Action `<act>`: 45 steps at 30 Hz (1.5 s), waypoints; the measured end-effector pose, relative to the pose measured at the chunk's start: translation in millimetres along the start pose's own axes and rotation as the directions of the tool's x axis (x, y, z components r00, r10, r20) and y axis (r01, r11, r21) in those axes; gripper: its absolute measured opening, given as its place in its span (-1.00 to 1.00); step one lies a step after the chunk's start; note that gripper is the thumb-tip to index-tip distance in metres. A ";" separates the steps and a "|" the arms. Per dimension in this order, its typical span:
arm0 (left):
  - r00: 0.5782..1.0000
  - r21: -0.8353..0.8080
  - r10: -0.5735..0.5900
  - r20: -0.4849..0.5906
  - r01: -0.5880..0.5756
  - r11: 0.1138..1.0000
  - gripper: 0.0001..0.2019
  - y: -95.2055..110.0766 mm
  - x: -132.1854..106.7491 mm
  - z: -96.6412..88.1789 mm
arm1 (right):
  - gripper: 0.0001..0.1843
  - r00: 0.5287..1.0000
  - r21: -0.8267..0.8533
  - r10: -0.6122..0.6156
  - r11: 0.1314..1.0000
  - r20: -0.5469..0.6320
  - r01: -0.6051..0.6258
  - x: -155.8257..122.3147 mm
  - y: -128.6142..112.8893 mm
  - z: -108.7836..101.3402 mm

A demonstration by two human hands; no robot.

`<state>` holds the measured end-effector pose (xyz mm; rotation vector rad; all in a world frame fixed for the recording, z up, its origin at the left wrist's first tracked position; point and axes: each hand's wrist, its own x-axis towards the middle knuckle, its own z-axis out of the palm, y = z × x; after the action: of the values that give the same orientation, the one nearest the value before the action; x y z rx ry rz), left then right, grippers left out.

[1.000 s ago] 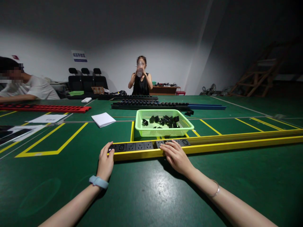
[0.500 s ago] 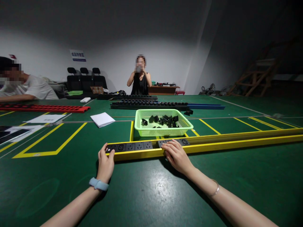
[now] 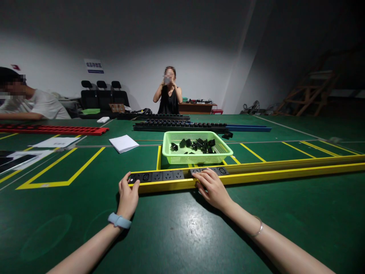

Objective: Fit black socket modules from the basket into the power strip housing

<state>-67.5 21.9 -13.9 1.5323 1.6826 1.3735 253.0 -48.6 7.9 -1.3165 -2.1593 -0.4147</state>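
Note:
A long yellow metal channel (image 3: 273, 176) lies across the table, running off to the right. Black power sockets (image 3: 168, 175) sit in a row inside its left end. After a small gap, a second group of sockets (image 3: 222, 171) continues further right. My left hand (image 3: 127, 198) is closed around the channel's left end, thumb on the near side and fingers beyond. With curled fingers, my right hand (image 3: 213, 190) reaches over the channel's near wall onto the second group, covering part of it. Just behind the channel stands a light green basket (image 3: 196, 157) with several small black parts (image 3: 202, 144).
A white folded paper (image 3: 123, 144) lies left of the basket. Black strips (image 3: 179, 126), a blue channel (image 3: 248, 128) and a red rail (image 3: 54, 129) lie farther back. One person (image 3: 169, 99) is across the table; another (image 3: 48, 104) is at the left.
Both hands keep practically the same places on the channel and sockets. The view has shifted very slightly, and the person at the left has moved a little.

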 end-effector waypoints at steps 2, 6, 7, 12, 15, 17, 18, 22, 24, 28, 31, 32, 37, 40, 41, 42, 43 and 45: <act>1.000 0.000 0.003 0.000 -0.003 1.000 -0.44 -0.6 0.3 0.2 | -0.55 1.000 -0.006 0.003 1.000 0.013 -0.003 -0.1 0.0 -0.1; 1.000 0.005 0.002 0.007 -0.002 1.000 -0.44 -2.4 0.8 0.2 | -0.54 1.000 -0.010 0.007 1.000 0.014 -0.006 -0.3 0.2 0.2; 1.000 0.005 0.001 0.012 -0.002 1.000 -0.44 -2.8 0.9 0.1 | -0.54 1.000 -0.010 0.007 1.000 0.012 -0.007 -0.3 0.1 0.3; 0.999 0.020 0.023 0.039 -0.024 1.000 -0.40 -2.6 0.6 -0.7 | -0.55 1.000 -0.014 0.016 1.000 0.003 -0.016 -0.1 -0.3 0.6; 0.999 0.023 0.022 0.048 -0.023 0.999 -0.38 -0.4 -0.5 -1.8 | -0.57 1.000 -0.013 0.016 1.000 -0.001 -0.016 0.2 -0.7 0.3; 0.998 0.023 0.014 0.058 -0.015 1.000 -0.37 1.3 -1.4 -2.9 | -0.58 1.000 -0.010 0.016 1.000 -0.002 -0.016 0.5 -1.0 -0.4; 0.998 0.022 0.010 0.065 -0.012 1.000 -0.36 1.9 -1.8 -3.4 | -0.58 1.000 -0.009 0.016 1.000 -0.003 -0.016 0.6 -1.2 -0.9; 0.997 -0.005 0.003 0.073 -0.003 1.000 -0.37 3.2 -2.9 -4.9 | -0.58 1.000 -0.004 0.011 1.000 -0.007 -0.011 1.2 -1.5 -2.1; 0.997 -0.024 0.000 0.074 0.001 1.000 -0.39 3.4 -3.0 -5.4 | -0.56 1.000 0.001 0.002 1.000 -0.009 -0.002 1.0 -1.2 -2.0; 0.995 -0.035 -0.008 0.096 0.011 0.999 -0.39 3.6 -2.9 -6.6 | -0.50 1.000 -0.008 -0.024 1.000 0.000 0.024 -1.4 1.0 -0.4; 0.994 -0.056 0.010 0.109 -0.004 0.998 -0.38 2.2 -3.0 -7.6 | -0.47 0.999 -0.027 -0.045 0.999 0.014 0.046 -3.9 3.8 1.4; 0.993 -0.067 0.017 0.113 -0.010 0.998 -0.37 1.3 -3.0 -7.8 | -0.47 0.999 -0.030 -0.051 0.998 0.019 0.052 -4.5 4.8 1.9; 0.989 -0.101 0.045 0.138 -0.031 0.994 -0.35 -5.0 -2.4 -10.0 | -0.47 0.998 -0.031 -0.060 0.998 0.019 0.060 -4.8 6.8 3.0; 0.985 -0.117 0.074 0.154 -0.056 0.992 -0.34 -8.0 -1.5 -12.6 | -0.48 0.998 -0.031 -0.055 0.998 0.027 0.056 -4.5 6.7 3.0; 0.985 -0.120 0.074 0.158 -0.055 0.991 -0.34 -8.5 -1.2 -13.4 | -0.48 0.998 -0.030 -0.050 0.998 0.030 0.051 -4.6 6.8 3.0; 0.984 -0.124 0.069 0.163 -0.049 0.991 -0.34 -8.7 -1.0 -14.1 | -0.48 0.999 -0.030 -0.043 0.999 0.032 0.044 -4.7 7.1 3.0; 0.984 -0.129 0.063 0.168 -0.041 0.991 -0.34 -8.5 -1.0 -14.7 | -0.48 0.999 -0.028 -0.036 0.999 0.034 0.037 -4.8 7.5 3.0; 0.982 -0.147 0.048 0.184 -0.020 0.989 -0.33 -6.7 -2.0 -15.1 | -0.48 0.999 -0.024 -0.017 1.000 0.034 0.018 -5.1 8.9 2.9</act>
<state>-82.9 15.6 -14.6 1.5608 1.4195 1.2944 261.7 -46.5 2.3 -1.3277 -2.2012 -0.4292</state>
